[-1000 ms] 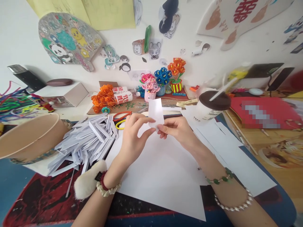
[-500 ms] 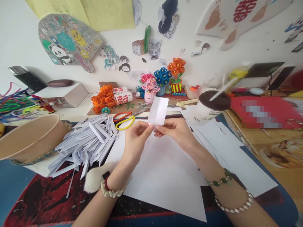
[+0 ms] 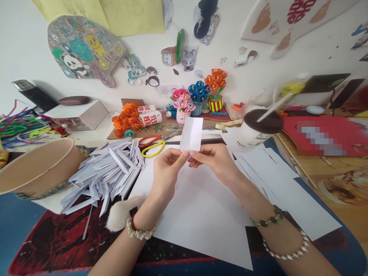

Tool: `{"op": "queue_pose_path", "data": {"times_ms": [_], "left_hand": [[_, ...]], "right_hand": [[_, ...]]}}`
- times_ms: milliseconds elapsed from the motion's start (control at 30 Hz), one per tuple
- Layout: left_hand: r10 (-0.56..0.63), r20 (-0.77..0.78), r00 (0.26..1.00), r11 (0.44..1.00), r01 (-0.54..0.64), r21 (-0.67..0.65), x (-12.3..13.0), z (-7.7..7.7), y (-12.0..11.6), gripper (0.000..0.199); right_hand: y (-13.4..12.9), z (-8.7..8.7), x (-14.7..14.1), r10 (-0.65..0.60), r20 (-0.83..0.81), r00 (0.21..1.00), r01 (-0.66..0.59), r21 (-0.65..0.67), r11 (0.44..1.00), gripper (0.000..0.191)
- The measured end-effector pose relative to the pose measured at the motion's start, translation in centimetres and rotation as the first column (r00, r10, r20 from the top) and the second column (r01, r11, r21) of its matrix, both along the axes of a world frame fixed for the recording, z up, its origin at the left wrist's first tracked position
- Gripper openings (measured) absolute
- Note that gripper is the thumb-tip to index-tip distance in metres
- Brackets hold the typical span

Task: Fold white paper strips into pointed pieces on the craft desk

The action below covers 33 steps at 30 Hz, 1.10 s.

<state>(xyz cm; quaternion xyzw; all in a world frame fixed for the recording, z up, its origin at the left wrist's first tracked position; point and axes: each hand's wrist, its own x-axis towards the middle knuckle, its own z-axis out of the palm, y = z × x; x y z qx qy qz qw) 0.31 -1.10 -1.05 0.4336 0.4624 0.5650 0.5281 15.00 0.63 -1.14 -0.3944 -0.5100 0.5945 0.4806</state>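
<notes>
A small white paper piece (image 3: 191, 134) with a lengthwise crease stands upright between my hands, over a large white sheet (image 3: 201, 214). My left hand (image 3: 169, 168) pinches its lower edge between thumb and fingers. From the other side, my right hand (image 3: 214, 161) pinches the same lower edge, the two thumb tips almost touching. The fingertips behind the paper are partly hidden. Left of my hands lies a heap of folded white paper strips (image 3: 106, 172). Scissors (image 3: 153, 146) with red and yellow handles rest just beyond my left hand.
A round tan container (image 3: 37, 168) stands at the left. At the right are a lidded cup with a straw (image 3: 258, 130), more white sheets (image 3: 299, 207) and a red packet (image 3: 324, 134). Craft flowers (image 3: 198, 92) line the back. A fluffy white item (image 3: 119, 216) lies by my left wrist.
The paper piece has tilted slightly to stand more upright, still pinched in both hands. The whole view has shifted a little.
</notes>
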Motion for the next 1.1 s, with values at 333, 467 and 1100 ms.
{"op": "queue_pose_path", "data": {"times_ms": [333, 467, 1100], "left_hand": [[-0.004, 0.026, 1.000, 1.000, 0.004, -0.010, 0.02, 0.10, -0.02, 0.020], [0.020, 0.042, 0.999, 1.000, -0.020, -0.009, 0.22, -0.13, -0.06, 0.021], [0.078, -0.059, 0.995, 0.997, -0.077, 0.017, 0.48, 0.10, -0.37, 0.020]], "right_hand": [[-0.02, -0.26, -0.13, -0.005, -0.003, 1.000, 0.005, 0.024, 1.000, 0.023], [-0.04, -0.30, -0.35, -0.024, -0.011, 1.000, 0.024, 0.031, 0.999, 0.021], [0.00, -0.12, -0.09, -0.067, 0.061, 0.996, 0.065, 0.037, 0.997, 0.022]]}}
